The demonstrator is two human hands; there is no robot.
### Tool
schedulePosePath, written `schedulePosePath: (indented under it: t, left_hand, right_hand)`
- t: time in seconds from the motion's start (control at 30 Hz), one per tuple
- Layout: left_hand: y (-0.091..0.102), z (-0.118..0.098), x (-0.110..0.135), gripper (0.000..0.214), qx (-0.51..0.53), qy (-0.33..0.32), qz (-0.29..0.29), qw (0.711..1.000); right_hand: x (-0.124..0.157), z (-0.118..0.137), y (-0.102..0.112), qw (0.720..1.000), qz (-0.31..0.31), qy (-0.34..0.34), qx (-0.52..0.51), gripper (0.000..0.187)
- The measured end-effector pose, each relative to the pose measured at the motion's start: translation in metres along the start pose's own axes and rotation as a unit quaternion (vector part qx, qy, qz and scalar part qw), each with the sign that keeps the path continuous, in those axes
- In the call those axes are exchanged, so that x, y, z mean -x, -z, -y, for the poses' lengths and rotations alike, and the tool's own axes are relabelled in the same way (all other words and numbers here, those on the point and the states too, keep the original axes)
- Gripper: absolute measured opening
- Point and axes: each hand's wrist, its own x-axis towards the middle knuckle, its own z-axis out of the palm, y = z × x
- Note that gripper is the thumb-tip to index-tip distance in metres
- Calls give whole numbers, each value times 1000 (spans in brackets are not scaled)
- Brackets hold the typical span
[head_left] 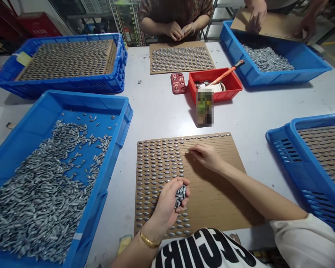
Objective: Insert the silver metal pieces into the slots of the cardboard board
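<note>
We find a small bunch of striped sunflower seeds closed inside the left hand, its fingers curled round them, at the bottom centre of the frame, just above a brown cardboard board. The right hand lies open, its fingertips on the board beside the rows of seeds set in its slots. These rows fill the board's left part, while its right part shows bare grooves. A gold bangle circles the left wrist. To our left, a wide blue tray holds a loose heap of seeds. At the right edge sits a blue crate holding a filled board, and at upper left we see another blue crate. Farther up the white table, we see a red tray with an orange-handled tool, a phone in a red case and a pixelated box. At the top, a co-worker's hands meet above a seed-filled board, while another person's hands hold a cardboard sheet over a blue tray of seeds.
</note>
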Motion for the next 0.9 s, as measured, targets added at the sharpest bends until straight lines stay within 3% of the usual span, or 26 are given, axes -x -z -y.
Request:
schedulePosePath:
  t: [0.3,0.6,0.9]
  left_hand:
    - [2,0,-1,24,29,13,-14,999]
    - [3,2,-3,24,18,7,-7,1000]
    - [-1,0,-1,19,10,9,-3,1000]
  right_hand:
    - [-27,-24,-11,997,-10,10,76,21]
    - [-30,-19,-13,971,17,1,238,23]
    - [-33,-16,-10,966,35,12,256,23]
